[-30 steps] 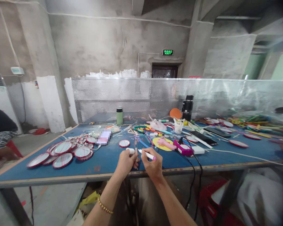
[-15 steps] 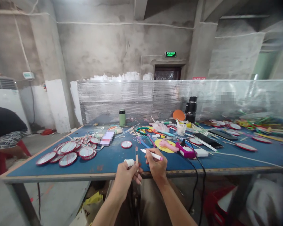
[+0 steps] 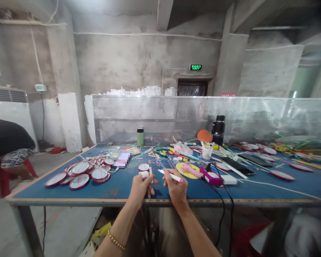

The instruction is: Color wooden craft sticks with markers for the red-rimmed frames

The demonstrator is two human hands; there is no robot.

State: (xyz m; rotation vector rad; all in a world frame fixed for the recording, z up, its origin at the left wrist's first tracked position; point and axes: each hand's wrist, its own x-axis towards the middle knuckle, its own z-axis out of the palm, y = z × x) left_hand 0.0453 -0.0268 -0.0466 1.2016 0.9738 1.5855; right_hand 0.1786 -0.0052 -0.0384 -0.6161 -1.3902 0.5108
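My left hand (image 3: 139,188) is closed on a flat wooden stick (image 3: 150,167), held upright between thumb and finger. A small white cylinder (image 3: 143,174) is also in that hand; its kind is unclear. My right hand (image 3: 177,188) grips a white marker (image 3: 173,176) with a pink end like a pen, its tip pointing left toward the stick but apart from it. Just beyond my left hand, a round red-rimmed disc (image 3: 142,166) lies on the blue tabletop (image 3: 115,189), partly covered by the stick and hand.
Red-rimmed discs (image 3: 79,181) are piled at left beside a phone (image 3: 122,159). A purple tool (image 3: 212,177) with black cables lies right of my hand, near a yellow disc (image 3: 180,171). A green bottle (image 3: 140,137) and black flask (image 3: 218,130) stand behind. A person (image 3: 10,137) sits at far left.
My left hand has shifted a little left and up with the stick and white cylinder, so the stick now overlaps the disc's edge. My right hand keeps its hold on the marker.
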